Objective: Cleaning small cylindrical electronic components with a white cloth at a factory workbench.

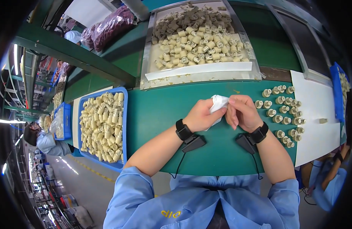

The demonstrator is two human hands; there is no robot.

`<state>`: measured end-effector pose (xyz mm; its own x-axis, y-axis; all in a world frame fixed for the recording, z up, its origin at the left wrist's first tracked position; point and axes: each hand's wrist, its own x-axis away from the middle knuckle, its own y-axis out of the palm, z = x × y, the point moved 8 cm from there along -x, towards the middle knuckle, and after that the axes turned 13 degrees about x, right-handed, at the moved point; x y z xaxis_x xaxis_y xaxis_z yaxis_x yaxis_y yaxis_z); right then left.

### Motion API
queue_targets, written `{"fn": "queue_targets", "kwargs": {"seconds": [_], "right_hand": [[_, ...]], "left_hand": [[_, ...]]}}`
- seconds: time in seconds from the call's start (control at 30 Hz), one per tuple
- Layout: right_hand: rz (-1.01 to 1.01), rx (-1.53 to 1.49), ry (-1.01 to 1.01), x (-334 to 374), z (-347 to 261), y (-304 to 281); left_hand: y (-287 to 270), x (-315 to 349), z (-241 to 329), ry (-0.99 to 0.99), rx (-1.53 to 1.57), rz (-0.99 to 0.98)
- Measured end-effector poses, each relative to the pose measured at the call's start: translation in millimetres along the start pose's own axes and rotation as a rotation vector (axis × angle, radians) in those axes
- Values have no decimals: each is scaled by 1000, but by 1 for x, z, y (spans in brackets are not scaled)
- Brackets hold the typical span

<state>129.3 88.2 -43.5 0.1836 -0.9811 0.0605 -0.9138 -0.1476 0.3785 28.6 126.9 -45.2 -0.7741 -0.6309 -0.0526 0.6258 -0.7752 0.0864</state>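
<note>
L hand (pixel 202 113) grips bunched white cloth (pixel 219 101) betw. thumb & fingers; R hand (pixel 247 112) pinches its R edge, prob. for control from both sides. Can't tell if anything's inside. Cloth's over mid-table (pixel 164 107), betw. blue tray (pixel 125 126) of beige parts (pixel 101 126) on L & spaced-out parts (pixel 284 109) on R, likely for easy reach.
</note>
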Motion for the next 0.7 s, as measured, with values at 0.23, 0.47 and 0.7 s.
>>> {"fn": "queue_targets", "kwargs": {"seconds": [0.23, 0.47, 0.7], "right_hand": [[-42, 234, 20, 10, 3, -2], [-51, 71, -19, 7, 6, 0], [-79, 35, 28, 6, 6, 4]], "left_hand": [[-6, 5, -20, -44, 36, -30], [-15, 8, -27, -115, 121, 21], [-15, 6, -19, -99, 54, 27]]}}
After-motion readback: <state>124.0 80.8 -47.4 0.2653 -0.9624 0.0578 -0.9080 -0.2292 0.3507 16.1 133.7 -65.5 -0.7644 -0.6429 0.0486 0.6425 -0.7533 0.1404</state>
